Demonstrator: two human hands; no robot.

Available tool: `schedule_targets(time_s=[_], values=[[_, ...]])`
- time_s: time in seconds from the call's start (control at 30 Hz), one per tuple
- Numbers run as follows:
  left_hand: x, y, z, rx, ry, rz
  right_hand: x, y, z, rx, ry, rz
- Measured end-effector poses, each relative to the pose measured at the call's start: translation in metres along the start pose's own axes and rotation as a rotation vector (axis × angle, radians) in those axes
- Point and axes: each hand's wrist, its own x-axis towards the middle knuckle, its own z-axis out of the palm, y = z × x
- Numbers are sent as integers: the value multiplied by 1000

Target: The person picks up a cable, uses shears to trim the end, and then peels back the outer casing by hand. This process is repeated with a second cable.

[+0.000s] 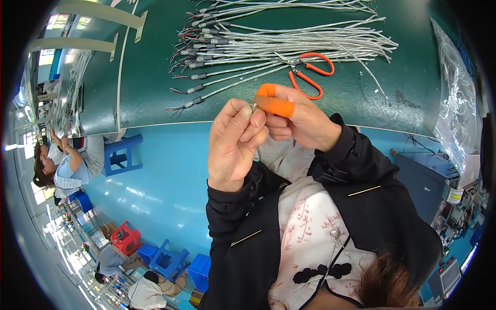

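Note:
Close together over the table's front edge, both my hands pinch the silvery tip of a thin cable [254,106]. A short pale stretch of it shows below the fingers; the rest is hidden. My left hand [231,137] is closed, with thumb and index finger at the tip. On my right hand [305,114], orange covers sit on the thumb and index finger, which press on the same tip. Just beyond lie scissors [297,66] with orange handles, their blades spread. Behind them is a bundle of silvery braided cables [289,41], with dark sleeves and fine coloured wires at their left ends.
The green tabletop [150,77] carries small white scraps. A clear plastic bag [449,88] hangs at the right edge, above a grey cabinet [421,173]. Blue stools [124,155], a red stool [125,237] and several other people are off to the left.

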Motion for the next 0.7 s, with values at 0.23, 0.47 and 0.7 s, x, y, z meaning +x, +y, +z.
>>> schedule_targets(time_s=[0.23,0.47,0.7], values=[[-6,-13,13,649,109,397,1,4,-2,36,-13,-20],[-4,-30,13,1156,174,875,2,10,3,69,-39,-30],[-2,-33,9,1143,175,995,-1,16,7,94,-73,-103]])
